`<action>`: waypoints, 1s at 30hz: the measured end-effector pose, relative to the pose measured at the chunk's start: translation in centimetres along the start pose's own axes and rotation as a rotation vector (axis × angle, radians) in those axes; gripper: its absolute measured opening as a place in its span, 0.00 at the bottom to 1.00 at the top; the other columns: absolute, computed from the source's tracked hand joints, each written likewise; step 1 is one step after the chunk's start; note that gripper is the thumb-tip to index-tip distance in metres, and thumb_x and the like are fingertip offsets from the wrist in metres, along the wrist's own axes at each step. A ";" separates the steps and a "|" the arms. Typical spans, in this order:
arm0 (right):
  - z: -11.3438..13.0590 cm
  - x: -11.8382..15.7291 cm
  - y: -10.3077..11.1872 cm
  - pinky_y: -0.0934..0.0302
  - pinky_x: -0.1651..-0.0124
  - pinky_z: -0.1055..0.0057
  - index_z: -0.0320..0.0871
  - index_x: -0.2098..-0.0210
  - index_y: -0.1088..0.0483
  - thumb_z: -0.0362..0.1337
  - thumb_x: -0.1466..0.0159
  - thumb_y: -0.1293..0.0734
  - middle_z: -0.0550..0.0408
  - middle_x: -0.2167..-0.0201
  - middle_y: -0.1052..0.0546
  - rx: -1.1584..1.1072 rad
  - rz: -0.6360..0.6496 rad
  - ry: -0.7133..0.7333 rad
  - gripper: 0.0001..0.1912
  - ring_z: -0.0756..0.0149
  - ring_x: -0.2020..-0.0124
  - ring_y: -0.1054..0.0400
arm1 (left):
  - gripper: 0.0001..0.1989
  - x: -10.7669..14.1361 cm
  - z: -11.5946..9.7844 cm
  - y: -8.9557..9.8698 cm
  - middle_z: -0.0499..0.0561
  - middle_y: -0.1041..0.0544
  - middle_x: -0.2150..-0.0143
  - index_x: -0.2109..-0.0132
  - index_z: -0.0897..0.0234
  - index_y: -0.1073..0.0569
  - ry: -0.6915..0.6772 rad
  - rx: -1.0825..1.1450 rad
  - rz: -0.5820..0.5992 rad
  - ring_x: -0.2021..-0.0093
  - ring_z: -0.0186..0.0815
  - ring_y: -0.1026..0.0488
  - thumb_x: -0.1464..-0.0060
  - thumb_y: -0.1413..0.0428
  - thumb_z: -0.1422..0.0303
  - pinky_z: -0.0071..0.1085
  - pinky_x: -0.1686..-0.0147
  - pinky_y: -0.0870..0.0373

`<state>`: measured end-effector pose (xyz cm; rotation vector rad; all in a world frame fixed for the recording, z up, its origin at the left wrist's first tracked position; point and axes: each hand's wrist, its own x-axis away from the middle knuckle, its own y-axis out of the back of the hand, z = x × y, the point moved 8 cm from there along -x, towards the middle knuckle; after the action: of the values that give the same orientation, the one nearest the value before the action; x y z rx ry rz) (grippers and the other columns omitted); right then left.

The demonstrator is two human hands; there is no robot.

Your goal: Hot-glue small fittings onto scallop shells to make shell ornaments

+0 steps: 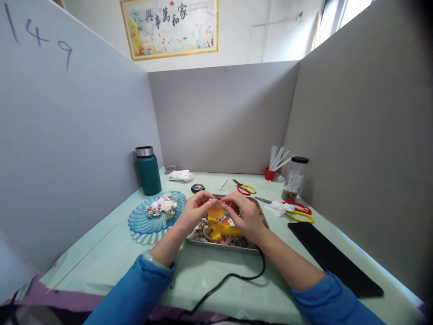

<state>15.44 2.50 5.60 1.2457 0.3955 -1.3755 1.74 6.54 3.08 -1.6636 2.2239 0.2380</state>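
Over a metal tray (221,246), my left hand (193,211) and my right hand (246,215) meet with their fingertips close together. Both are closed in a pinch, and what sits between the fingers is too small and covered to name. Just below the fingertips shows an orange rounded piece (216,212); whether the fingers touch it I cannot tell. A yellow glue gun (221,229) lies across the tray, partly behind my right hand. Shells and small stones (203,231) fill the tray around it. A black cord (233,274) runs from the tray to the table's front edge.
On the left are a blue plate (140,221) of shiny scraps and a green bottle (149,174). Scissors (248,187) and a round lid (198,188) lie behind the tray. On the right are larger scissors (299,212), a jar (293,180), glue sticks (276,158) and a black mat (333,257).
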 end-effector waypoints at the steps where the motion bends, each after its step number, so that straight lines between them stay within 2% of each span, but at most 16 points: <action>1: 0.0 0.0 0.0 0.42 0.70 0.72 0.43 0.63 0.31 0.35 0.36 0.37 0.54 0.71 0.29 0.001 0.003 0.004 0.04 0.69 0.73 0.38 | 0.11 0.0 0.1 0.1 0.46 0.24 0.71 0.66 0.66 0.29 -0.001 0.004 0.002 0.70 0.29 0.29 0.52 0.39 0.64 0.24 0.67 0.34; 11: 0.9 0.0 0.1 0.39 0.66 0.71 0.44 0.62 0.30 0.34 0.35 0.38 0.53 0.70 0.27 -0.041 0.001 0.105 0.05 0.67 0.69 0.35 | 0.11 -0.1 0.5 0.3 0.46 0.25 0.72 0.68 0.66 0.29 0.005 0.018 0.027 0.72 0.29 0.29 0.54 0.37 0.64 0.24 0.68 0.35; 16: 0.0 0.1 0.0 0.41 0.70 0.73 0.43 0.62 0.30 0.35 0.35 0.38 0.54 0.71 0.26 -0.038 0.003 0.001 0.06 0.70 0.74 0.35 | 0.10 0.0 0.4 0.1 0.46 0.24 0.71 0.66 0.66 0.28 0.013 0.026 0.018 0.70 0.28 0.28 0.52 0.38 0.64 0.24 0.67 0.34; 21: -1.4 0.3 -0.1 0.41 0.71 0.75 0.42 0.61 0.31 0.36 0.35 0.39 0.55 0.72 0.26 -0.051 -0.008 -0.116 0.07 0.70 0.75 0.35 | 0.12 0.0 0.3 -0.3 0.48 0.23 0.66 0.63 0.65 0.27 0.031 0.035 0.044 0.67 0.31 0.27 0.55 0.37 0.67 0.25 0.66 0.32; 24: -1.6 0.4 -0.2 0.40 0.72 0.75 0.43 0.61 0.31 0.37 0.35 0.39 0.55 0.72 0.26 -0.057 0.003 -0.124 0.07 0.69 0.75 0.34 | 0.12 -0.1 0.3 -0.3 0.48 0.23 0.66 0.62 0.64 0.27 0.024 0.044 0.052 0.66 0.31 0.27 0.54 0.37 0.68 0.25 0.65 0.31; 30: -1.3 0.3 -0.3 0.41 0.71 0.74 0.43 0.60 0.31 0.38 0.35 0.38 0.56 0.74 0.28 -0.044 0.018 -0.123 0.08 0.70 0.76 0.37 | 0.13 -0.2 0.6 0.3 0.50 0.21 0.67 0.61 0.65 0.25 0.036 0.051 -0.016 0.66 0.32 0.26 0.55 0.37 0.67 0.25 0.65 0.31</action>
<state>15.83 3.44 4.74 1.1200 0.3270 -1.4132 1.64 6.98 2.62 -1.6711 2.2228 0.1473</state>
